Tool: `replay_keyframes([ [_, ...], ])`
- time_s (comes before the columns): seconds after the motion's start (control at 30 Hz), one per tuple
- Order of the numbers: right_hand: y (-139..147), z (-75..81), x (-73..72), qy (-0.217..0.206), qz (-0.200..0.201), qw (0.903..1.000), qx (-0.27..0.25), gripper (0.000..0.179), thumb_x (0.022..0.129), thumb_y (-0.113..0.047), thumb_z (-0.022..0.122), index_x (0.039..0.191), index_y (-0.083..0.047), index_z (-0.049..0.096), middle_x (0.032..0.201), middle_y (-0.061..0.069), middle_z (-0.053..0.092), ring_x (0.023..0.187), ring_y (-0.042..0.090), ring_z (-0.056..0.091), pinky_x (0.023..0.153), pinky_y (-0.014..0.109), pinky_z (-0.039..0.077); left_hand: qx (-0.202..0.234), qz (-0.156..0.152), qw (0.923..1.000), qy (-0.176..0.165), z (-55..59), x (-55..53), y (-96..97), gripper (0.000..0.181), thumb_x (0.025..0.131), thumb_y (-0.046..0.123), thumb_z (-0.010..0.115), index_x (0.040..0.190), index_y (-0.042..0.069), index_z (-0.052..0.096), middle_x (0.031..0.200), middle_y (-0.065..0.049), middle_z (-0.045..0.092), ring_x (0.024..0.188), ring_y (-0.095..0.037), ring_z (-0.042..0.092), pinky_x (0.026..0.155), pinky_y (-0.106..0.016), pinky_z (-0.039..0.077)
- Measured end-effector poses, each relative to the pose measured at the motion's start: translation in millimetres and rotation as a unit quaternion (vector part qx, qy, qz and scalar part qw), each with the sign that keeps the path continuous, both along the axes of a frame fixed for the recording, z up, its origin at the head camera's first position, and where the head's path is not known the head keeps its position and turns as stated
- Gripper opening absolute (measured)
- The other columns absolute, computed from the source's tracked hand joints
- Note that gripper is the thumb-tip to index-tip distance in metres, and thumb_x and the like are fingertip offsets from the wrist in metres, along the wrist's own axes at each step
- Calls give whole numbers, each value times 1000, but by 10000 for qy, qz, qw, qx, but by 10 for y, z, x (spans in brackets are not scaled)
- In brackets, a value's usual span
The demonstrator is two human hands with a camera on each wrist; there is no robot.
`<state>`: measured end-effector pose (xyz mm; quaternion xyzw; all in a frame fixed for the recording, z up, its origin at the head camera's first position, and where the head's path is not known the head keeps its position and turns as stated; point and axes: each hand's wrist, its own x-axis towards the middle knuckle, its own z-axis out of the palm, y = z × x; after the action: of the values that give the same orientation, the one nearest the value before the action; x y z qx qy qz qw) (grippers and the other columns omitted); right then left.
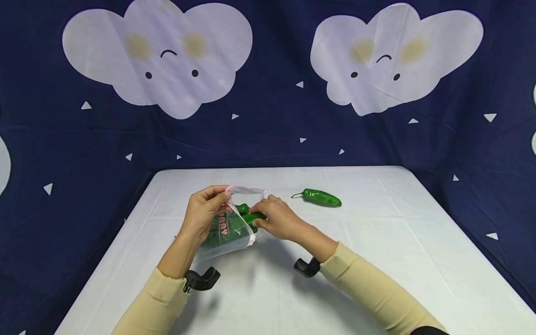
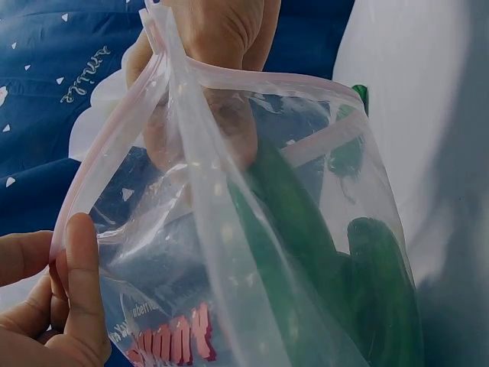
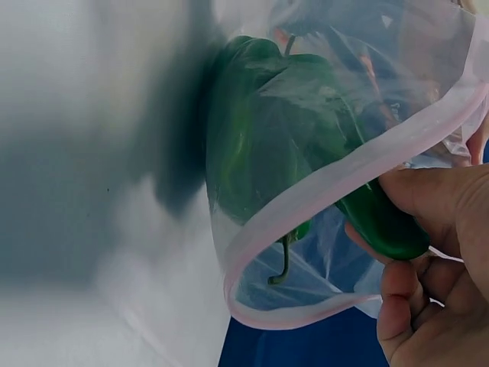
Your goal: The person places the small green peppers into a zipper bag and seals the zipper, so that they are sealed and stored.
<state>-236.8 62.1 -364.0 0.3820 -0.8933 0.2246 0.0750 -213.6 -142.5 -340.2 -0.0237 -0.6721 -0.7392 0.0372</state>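
Note:
A clear zip bag (image 1: 230, 237) with a pink rim and red lettering hangs tilted over the table, its mouth facing right. My left hand (image 1: 202, 211) pinches the bag's rim at the upper left, thumb against fingers. Between the thumb and fingers of my right hand (image 1: 278, 217) is the end of a green pepper (image 3: 386, 225), the rest of which reaches into the bag through the mouth. Other green peppers (image 3: 237, 145) lie inside the bag, one with its curved stem toward the opening. Part of the held pepper shows through the plastic in the left wrist view.
Another green pepper (image 1: 321, 197) lies on the white-covered table (image 1: 377, 260), right of the bag and farther back, its stem pointing left. Behind the table hangs a dark blue cloth (image 1: 268, 135) with white clouds and small triangles. Each wrist wears a black camera mount (image 1: 203, 279).

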Motion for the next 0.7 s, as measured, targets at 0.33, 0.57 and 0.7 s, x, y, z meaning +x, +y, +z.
replay_keyframes([
  [0.33,-87,-2,27,-140,267,9994,-143,23,87,-15,68,109,-10,68,106,3,69,89,17,62,75,28,52,-63,17,10000,25,-1,8,-10,32,92,7,59,118,-11,56,83,4,61,62,-8,61,63,-20,58],
  [0.57,-140,3,42,-521,498,9961,-502,21,88,-3,62,107,-7,67,102,5,70,85,13,66,75,24,56,-53,11,10000,68,-2,11,-15,31,92,6,58,117,-12,56,83,3,60,63,-9,61,63,-20,58],
  [0.7,-118,-8,44,-663,478,9947,-629,24,88,-1,58,110,-6,67,106,7,69,89,15,67,79,28,58,-20,64,9999,78,-5,8,-20,30,92,6,59,116,-12,57,83,2,61,61,-9,61,62,-20,58],
])
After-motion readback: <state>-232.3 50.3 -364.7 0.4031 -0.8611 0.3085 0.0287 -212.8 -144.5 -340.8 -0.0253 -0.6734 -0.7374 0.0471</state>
